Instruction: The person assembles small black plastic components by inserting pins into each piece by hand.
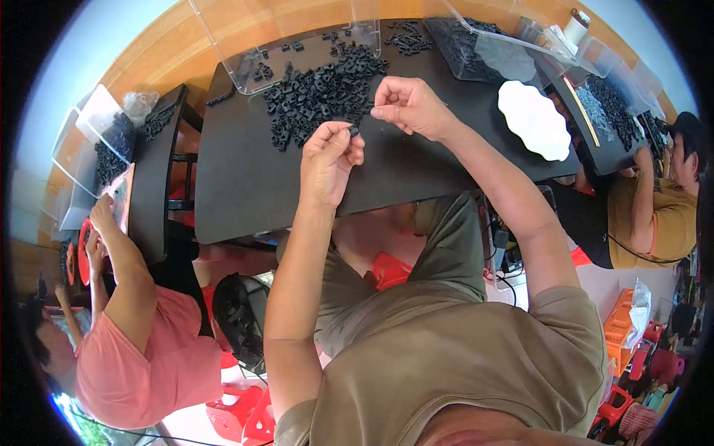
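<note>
Between the thumb and fingers of my left hand [327, 160] is a small black plastic part [353, 130], held over the dark table [253, 186]. Just up and to the right, my right hand [410, 108] is closed in a pinch, its fingertips a short gap from that part. Whatever the pinch holds, if anything, is too small to make out. Beyond both hands lies a heap of similar black plastic parts [320, 93], spilling from the open side of a clear plastic bin [242, 78].
A white scalloped plate [534, 123] lies to the right on the table. Behind it is a black tray [461, 56] with dark parts. Co-workers sit at both sides, one in a pink shirt [149, 357], one in a mustard shirt [632, 215]. Red stools [238, 409] stand below.
</note>
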`<action>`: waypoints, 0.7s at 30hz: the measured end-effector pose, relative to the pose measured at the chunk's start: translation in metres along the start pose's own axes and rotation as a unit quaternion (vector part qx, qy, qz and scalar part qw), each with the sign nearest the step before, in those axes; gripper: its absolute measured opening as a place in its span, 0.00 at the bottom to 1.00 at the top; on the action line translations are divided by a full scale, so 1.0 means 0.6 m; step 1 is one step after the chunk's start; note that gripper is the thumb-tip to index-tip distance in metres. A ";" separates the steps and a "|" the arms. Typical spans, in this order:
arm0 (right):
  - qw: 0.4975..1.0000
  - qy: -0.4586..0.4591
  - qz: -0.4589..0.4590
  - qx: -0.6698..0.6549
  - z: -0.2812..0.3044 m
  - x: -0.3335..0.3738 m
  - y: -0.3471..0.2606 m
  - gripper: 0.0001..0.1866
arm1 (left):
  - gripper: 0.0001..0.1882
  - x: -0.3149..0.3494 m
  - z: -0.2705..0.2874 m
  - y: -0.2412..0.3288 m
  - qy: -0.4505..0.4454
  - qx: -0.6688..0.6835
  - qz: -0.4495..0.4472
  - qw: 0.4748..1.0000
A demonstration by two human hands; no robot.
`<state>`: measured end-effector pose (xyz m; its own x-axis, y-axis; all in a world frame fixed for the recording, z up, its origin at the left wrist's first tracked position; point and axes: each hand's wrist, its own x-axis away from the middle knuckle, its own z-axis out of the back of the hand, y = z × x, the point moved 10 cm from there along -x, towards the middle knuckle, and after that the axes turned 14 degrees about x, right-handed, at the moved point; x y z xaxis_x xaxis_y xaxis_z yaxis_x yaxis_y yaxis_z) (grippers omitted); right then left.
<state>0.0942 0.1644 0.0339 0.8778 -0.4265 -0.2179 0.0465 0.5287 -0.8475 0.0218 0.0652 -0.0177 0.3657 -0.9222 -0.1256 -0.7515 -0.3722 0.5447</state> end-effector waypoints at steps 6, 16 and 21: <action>0.956 -0.081 0.010 -0.283 -0.057 0.009 -0.026 0.07 | 0.05 0.004 0.003 -0.003 0.011 0.011 0.008 1.000; 0.973 -0.035 -0.023 -0.227 -0.064 0.007 -0.011 0.10 | 0.04 0.005 -0.005 -0.001 0.002 0.015 0.009 1.000; 0.946 -0.059 -0.072 -0.310 -0.075 0.013 0.008 0.10 | 0.05 0.005 -0.001 0.002 0.007 0.032 0.004 0.999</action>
<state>0.0799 0.1305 0.0061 0.9324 -0.3575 -0.0536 -0.0868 -0.0774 -0.9932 0.0224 0.0622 -0.0167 0.3668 -0.9238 -0.1095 -0.7876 -0.3711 0.4920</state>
